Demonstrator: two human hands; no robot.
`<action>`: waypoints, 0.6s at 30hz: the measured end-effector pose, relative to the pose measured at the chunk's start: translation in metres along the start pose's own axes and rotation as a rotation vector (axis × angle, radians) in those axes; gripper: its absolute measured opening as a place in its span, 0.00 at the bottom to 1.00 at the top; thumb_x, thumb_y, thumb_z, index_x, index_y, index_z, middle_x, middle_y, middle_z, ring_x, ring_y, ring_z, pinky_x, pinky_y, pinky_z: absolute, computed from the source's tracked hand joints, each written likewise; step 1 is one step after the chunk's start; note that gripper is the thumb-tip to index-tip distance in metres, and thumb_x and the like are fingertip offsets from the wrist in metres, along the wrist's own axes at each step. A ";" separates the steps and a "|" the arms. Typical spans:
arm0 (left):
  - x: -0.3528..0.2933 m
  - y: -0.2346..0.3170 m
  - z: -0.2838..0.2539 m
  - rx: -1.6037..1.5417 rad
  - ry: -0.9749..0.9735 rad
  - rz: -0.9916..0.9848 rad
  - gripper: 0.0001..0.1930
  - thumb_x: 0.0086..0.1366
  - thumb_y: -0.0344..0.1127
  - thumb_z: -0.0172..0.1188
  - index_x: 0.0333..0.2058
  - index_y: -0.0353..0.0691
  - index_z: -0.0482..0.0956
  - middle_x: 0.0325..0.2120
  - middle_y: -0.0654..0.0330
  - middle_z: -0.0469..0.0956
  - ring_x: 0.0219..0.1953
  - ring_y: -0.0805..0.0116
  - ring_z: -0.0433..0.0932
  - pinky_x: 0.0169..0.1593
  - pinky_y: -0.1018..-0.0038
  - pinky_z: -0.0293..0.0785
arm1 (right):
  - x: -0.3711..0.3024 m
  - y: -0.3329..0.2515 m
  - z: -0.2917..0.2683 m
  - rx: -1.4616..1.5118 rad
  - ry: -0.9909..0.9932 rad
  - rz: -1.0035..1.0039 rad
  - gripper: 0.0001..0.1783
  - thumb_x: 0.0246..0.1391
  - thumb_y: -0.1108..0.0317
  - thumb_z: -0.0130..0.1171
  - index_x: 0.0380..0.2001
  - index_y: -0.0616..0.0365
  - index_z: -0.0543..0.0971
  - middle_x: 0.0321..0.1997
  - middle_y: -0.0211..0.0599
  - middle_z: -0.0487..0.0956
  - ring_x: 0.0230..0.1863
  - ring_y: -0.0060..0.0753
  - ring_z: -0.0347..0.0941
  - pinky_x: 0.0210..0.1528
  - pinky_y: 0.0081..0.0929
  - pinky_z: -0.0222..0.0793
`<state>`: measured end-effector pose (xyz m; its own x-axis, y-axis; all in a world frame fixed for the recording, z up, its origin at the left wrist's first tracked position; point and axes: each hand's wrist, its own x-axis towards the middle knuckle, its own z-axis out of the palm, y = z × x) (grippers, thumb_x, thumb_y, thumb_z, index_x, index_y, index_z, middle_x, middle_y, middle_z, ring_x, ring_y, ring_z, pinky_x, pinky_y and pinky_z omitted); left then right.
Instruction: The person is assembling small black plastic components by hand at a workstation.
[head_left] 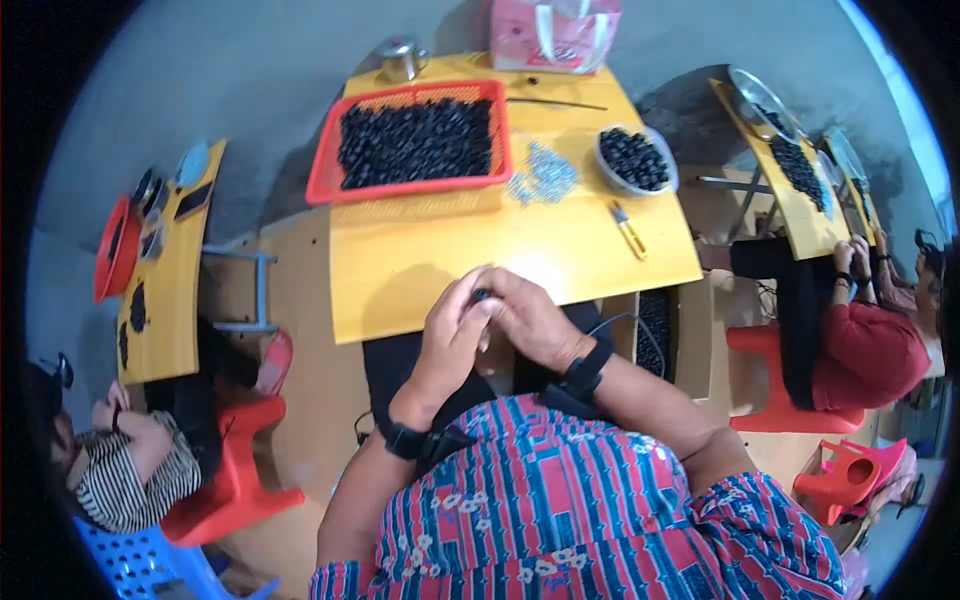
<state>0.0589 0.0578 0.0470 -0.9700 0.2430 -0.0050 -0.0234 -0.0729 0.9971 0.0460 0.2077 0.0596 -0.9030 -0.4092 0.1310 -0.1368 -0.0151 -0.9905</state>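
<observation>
Both hands meet just off the near edge of the yellow table (pixel 400 280), at the centre of the clock used here. The left hand (pixel 447 330) and the right hand (pixel 535 318) are closed together around a small black piece (pixel 481 295), which shows between them near the thumbs; I cannot tell which fingertips bear it, as they overlap. Each wrist wears a black band.

At eleven o'clock sits a red basket (pixel 415 190), slotted in the sides and filled with black pieces (pixel 415 145). Beyond it, between eleven and twelve, stands a metal mug (pixel 402 64); just past twelve, a pink bag (pixel 550 38) with white handles. Around one o'clock lies a scatter of small silvery pieces (pixel 545 175) (loose on the wood), with a thin dark rod (pixel 557 103) farther out. Between one and two, a pale bowl (pixel 621 184) holds more black pieces; at two, a yellow-handled tool (pixel 633 240) lies near the bowl.

At three o'clock, below the tabletop, is a cardboard box (pixel 692 345). Farther that way sits a person in a dark red top (pixel 870 350); at eight o'clock, another in a striped top (pixel 145 475).
</observation>
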 end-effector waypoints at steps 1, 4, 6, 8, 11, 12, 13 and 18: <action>-0.001 0.003 -0.001 -0.008 -0.027 0.002 0.19 0.69 0.31 0.51 0.57 0.33 0.67 0.31 0.65 0.71 0.22 0.83 0.65 0.26 0.83 0.64 | 0.000 0.001 0.000 -0.056 0.007 -0.053 0.07 0.63 0.72 0.47 0.42 0.62 0.70 0.32 0.37 0.72 0.25 0.27 0.76 0.31 0.23 0.74; 0.001 0.003 -0.005 0.093 -0.100 -0.005 0.18 0.72 0.37 0.46 0.55 0.33 0.68 0.26 0.68 0.69 0.22 0.83 0.64 0.25 0.85 0.63 | 0.001 0.011 -0.003 -0.236 0.037 -0.160 0.08 0.62 0.72 0.48 0.42 0.63 0.71 0.32 0.41 0.73 0.29 0.33 0.77 0.34 0.26 0.75; 0.002 -0.001 -0.005 0.107 -0.085 -0.002 0.16 0.72 0.38 0.45 0.53 0.33 0.68 0.24 0.68 0.67 0.21 0.83 0.63 0.24 0.85 0.61 | 0.001 0.016 -0.004 -0.297 0.045 -0.171 0.08 0.61 0.72 0.48 0.41 0.63 0.71 0.32 0.43 0.74 0.31 0.36 0.77 0.36 0.27 0.74; 0.003 -0.006 -0.004 0.103 -0.058 -0.005 0.16 0.72 0.38 0.45 0.51 0.34 0.69 0.23 0.69 0.66 0.21 0.84 0.62 0.23 0.85 0.60 | 0.003 0.020 -0.003 -0.295 0.040 -0.140 0.08 0.61 0.72 0.49 0.41 0.64 0.71 0.32 0.45 0.74 0.33 0.39 0.77 0.37 0.29 0.74; 0.005 -0.017 -0.003 0.086 -0.029 -0.012 0.16 0.72 0.39 0.45 0.51 0.34 0.69 0.22 0.70 0.65 0.20 0.85 0.61 0.21 0.85 0.59 | 0.004 0.030 -0.002 -0.291 0.073 -0.096 0.07 0.60 0.71 0.50 0.40 0.63 0.71 0.32 0.46 0.75 0.32 0.40 0.76 0.37 0.30 0.73; 0.006 -0.019 -0.003 0.096 -0.023 -0.009 0.16 0.72 0.39 0.46 0.51 0.34 0.69 0.22 0.70 0.65 0.20 0.85 0.61 0.21 0.85 0.59 | 0.005 0.031 -0.002 -0.299 0.081 -0.086 0.07 0.59 0.71 0.50 0.39 0.63 0.72 0.32 0.47 0.75 0.32 0.40 0.76 0.37 0.30 0.73; 0.007 -0.021 -0.004 0.105 -0.018 -0.006 0.15 0.72 0.39 0.46 0.50 0.34 0.69 0.22 0.70 0.65 0.20 0.85 0.61 0.21 0.86 0.58 | 0.005 0.030 -0.003 -0.283 0.081 -0.053 0.07 0.59 0.71 0.51 0.39 0.63 0.72 0.32 0.47 0.75 0.33 0.42 0.76 0.37 0.31 0.73; 0.014 -0.014 -0.001 0.201 -0.002 -0.031 0.19 0.72 0.39 0.46 0.56 0.36 0.68 0.26 0.69 0.67 0.24 0.83 0.64 0.27 0.85 0.64 | 0.006 0.030 -0.016 -0.420 0.151 -0.160 0.09 0.56 0.72 0.53 0.40 0.64 0.72 0.34 0.50 0.75 0.37 0.53 0.74 0.42 0.37 0.71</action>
<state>0.0455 0.0616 0.0326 -0.9692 0.2437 -0.0363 -0.0046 0.1291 0.9916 0.0296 0.2190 0.0309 -0.9020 -0.2944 0.3158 -0.4037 0.3157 -0.8587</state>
